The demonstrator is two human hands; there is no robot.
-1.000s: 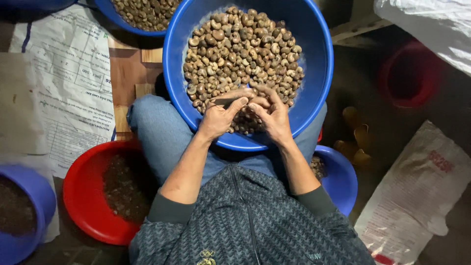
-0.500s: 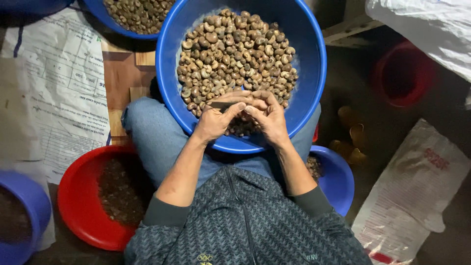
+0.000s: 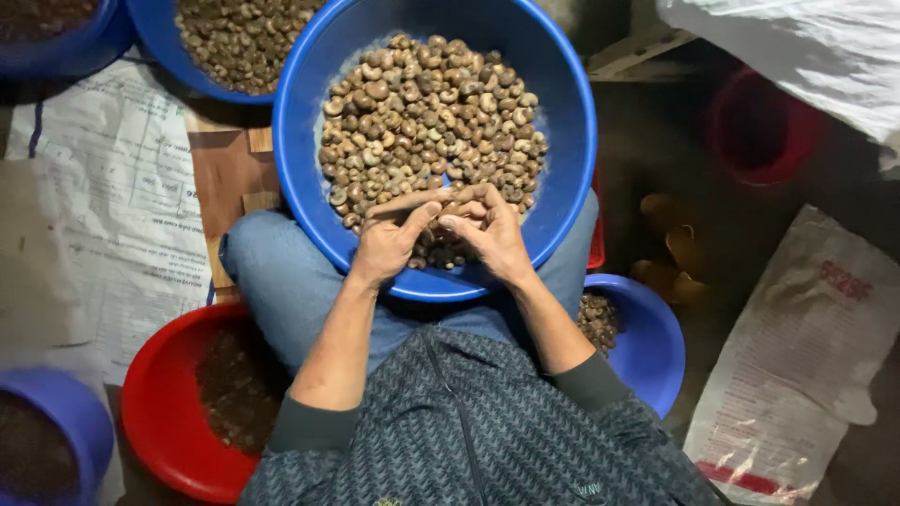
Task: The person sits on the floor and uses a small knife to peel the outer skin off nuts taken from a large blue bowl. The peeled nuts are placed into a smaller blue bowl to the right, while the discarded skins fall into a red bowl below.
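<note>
Vs half sec ago: I see little change. Left hand [image 3: 389,242] & right hand [image 3: 492,230] still together over big blue basin [image 3: 572,141] on lap, fingers pinched shut on one nut [image 3: 441,208]; work on it ongoing, I reckon. Nut heap [image 3: 427,122] just beyond.

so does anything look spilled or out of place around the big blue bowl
Nothing stands out. The nuts all sit inside the big blue bowl on the person's lap, with the left hand and right hand together at its near edge. No spill shows.
</note>
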